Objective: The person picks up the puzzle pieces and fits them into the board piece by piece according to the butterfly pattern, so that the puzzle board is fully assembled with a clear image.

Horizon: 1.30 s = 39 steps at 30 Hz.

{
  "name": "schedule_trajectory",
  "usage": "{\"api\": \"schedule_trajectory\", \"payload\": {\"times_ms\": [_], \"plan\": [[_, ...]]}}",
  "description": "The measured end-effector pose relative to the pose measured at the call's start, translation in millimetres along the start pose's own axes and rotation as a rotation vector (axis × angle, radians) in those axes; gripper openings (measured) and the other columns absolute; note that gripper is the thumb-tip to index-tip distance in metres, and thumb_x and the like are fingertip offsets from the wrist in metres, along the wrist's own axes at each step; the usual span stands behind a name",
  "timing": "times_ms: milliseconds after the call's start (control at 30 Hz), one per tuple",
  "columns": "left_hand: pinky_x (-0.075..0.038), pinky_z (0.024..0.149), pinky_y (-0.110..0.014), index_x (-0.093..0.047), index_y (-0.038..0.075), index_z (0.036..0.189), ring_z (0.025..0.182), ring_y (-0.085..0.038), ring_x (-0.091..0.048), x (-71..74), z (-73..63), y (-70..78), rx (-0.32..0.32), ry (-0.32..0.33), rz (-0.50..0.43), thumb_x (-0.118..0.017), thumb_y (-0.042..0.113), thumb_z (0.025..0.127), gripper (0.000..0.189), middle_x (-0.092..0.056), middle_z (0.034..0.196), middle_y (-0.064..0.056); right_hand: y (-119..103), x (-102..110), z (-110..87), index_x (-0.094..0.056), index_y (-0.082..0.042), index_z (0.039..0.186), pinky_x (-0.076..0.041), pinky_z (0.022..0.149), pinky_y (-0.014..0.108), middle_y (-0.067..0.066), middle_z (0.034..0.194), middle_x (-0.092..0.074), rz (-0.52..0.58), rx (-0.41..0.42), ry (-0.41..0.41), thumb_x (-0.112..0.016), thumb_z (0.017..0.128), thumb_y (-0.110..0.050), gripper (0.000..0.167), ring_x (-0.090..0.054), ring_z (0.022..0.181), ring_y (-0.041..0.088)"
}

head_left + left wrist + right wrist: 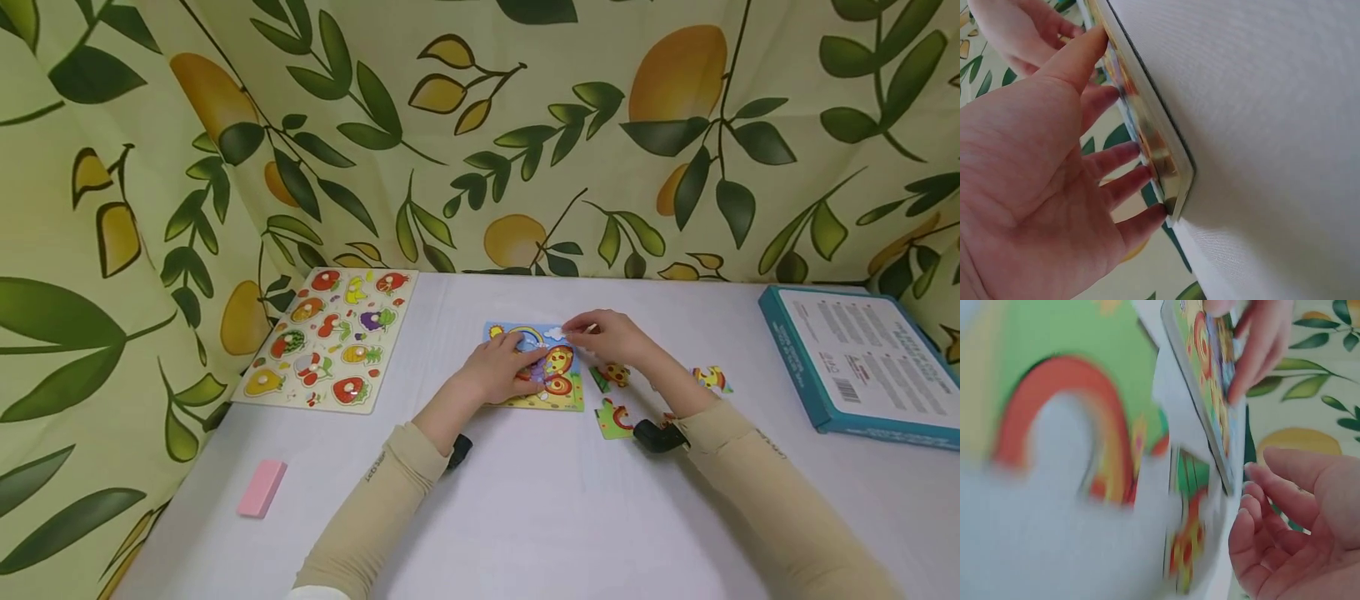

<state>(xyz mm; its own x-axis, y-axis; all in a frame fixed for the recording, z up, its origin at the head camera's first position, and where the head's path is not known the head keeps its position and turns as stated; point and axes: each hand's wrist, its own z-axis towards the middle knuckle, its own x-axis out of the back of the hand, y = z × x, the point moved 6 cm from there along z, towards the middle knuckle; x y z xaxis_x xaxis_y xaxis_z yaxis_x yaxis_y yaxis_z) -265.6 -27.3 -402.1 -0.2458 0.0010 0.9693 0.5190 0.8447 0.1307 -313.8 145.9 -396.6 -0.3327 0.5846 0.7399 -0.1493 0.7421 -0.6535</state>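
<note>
A picture puzzle (566, 396) with a butterfly, a rainbow and clouds lies mid-table. My left hand (497, 367) rests on its left part with fingers spread; in the left wrist view the left hand (1054, 175) has its fingertips on the picture. At the top right corner is my right hand (606, 335), thumb and fingers loosely bent. The right wrist view shows no piece between that right hand's (1297, 525) thumb and fingers. Close to the puzzle's right side lie a green puzzle piece (609, 423) with a red arch and a spotted piece (617, 374).
Another loose piece (711, 379) lies beyond my right wrist. A fruit peg board (341, 342) is at the back left, with a pink block (262, 488) nearer me. A blue box (862, 362) stands at the right. Patterned curtain (525, 167) hangs behind the table.
</note>
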Motion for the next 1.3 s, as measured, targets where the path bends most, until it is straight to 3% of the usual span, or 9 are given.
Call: {"api": "schedule_trajectory", "payload": {"times_ms": [233, 367, 533, 633, 800, 1000, 1133, 1300], "plan": [[-0.028, 0.113, -0.049, -0.038, 0.024, 0.152, 0.144, -0.033, -0.020, 1.9, -1.9, -0.9, -0.002, 0.024, -0.059, -0.056, 0.053, 0.094, 0.067, -0.013, 0.161, -0.013, 18, 16, -32.4, -0.066, -0.005, 0.116, -0.046, 0.069, 0.032, 0.010, 0.109, -0.063, -0.041, 0.047, -0.030, -0.067, 0.093, -0.025, 0.031, -0.052, 0.091, 0.025], [-0.024, 0.115, -0.047, -0.037, 0.016, 0.152, 0.146, -0.032, -0.018, 1.9, -6.1, -5.1, -0.020, 0.036, -0.142, -0.058, 0.051, 0.094, 0.071, -0.017, 0.161, -0.012, 28, 16, -51.4, -0.065, -0.006, 0.118, -0.046, 0.075, 0.035, 0.010, 0.111, -0.061, -0.063, 0.061, -0.056, -0.074, 0.087, -0.026, 0.037, -0.050, 0.094, 0.026], [-0.026, 0.115, -0.043, -0.034, 0.011, 0.153, 0.146, -0.028, -0.020, 0.7, -21.4, -19.0, -0.020, 0.032, -0.270, -0.061, 0.046, 0.094, 0.073, -0.021, 0.160, -0.012, 32, 15, -63.8, -0.067, -0.007, 0.116, -0.046, 0.084, 0.040, 0.010, 0.113, -0.060, -0.089, 0.134, -0.028, -0.080, 0.082, -0.022, 0.039, -0.049, 0.098, 0.026], [-0.025, 0.115, -0.041, -0.031, 0.009, 0.153, 0.146, -0.026, -0.019, -0.3, -32.8, -28.0, -0.004, 0.016, -0.311, -0.061, 0.044, 0.095, 0.075, -0.021, 0.160, -0.011, 33, 14, -66.8, -0.067, -0.006, 0.116, -0.046, 0.083, 0.040, 0.011, 0.112, -0.059, -0.103, 0.163, -0.010, -0.080, 0.082, -0.020, 0.038, -0.049, 0.097, 0.026], [-0.021, 0.117, -0.039, -0.024, 0.004, 0.154, 0.148, -0.025, -0.015, -2.0, -47.1, -36.7, 0.016, -0.022, -0.358, -0.061, 0.039, 0.095, 0.078, -0.017, 0.161, -0.011, 38, 16, -69.3, -0.066, -0.006, 0.114, -0.047, 0.083, 0.039, 0.010, 0.111, -0.059, -0.101, 0.134, 0.013, -0.079, 0.083, -0.020, 0.037, -0.049, 0.096, 0.026], [-0.019, 0.117, -0.038, -0.023, 0.004, 0.154, 0.148, -0.023, -0.013, -6.0, -55.5, -40.6, 0.015, -0.048, -0.364, -0.059, 0.037, 0.097, 0.075, -0.014, 0.162, -0.008, 39, 18, -68.6, -0.057, -0.006, 0.106, -0.045, 0.069, 0.030, 0.005, 0.089, -0.056, -0.054, 0.107, 0.012, -0.080, 0.082, -0.020, 0.036, -0.050, 0.083, 0.023], [-0.018, 0.117, -0.039, -0.024, 0.002, 0.154, 0.148, -0.025, -0.012, -6.2, -56.8, -40.4, 0.007, -0.030, -0.375, -0.061, 0.035, 0.097, 0.075, -0.014, 0.162, -0.010, 38, 20, -64.3, -0.057, -0.007, 0.102, -0.046, 0.061, 0.026, 0.004, 0.085, -0.059, 0.024, 0.082, 0.021, -0.077, 0.085, -0.019, 0.029, -0.053, 0.078, 0.022], [-0.019, 0.117, -0.039, -0.024, 0.002, 0.154, 0.148, -0.025, -0.012, -6.8, -56.2, -41.9, 0.026, -0.013, -0.365, -0.062, 0.037, 0.096, 0.077, -0.014, 0.162, -0.009, 26, 13, -49.8, -0.061, -0.004, 0.107, -0.049, 0.069, 0.026, 0.006, 0.091, -0.063, 0.191, 0.019, 0.022, -0.074, 0.089, -0.025, 0.031, -0.056, 0.084, 0.023]]}}
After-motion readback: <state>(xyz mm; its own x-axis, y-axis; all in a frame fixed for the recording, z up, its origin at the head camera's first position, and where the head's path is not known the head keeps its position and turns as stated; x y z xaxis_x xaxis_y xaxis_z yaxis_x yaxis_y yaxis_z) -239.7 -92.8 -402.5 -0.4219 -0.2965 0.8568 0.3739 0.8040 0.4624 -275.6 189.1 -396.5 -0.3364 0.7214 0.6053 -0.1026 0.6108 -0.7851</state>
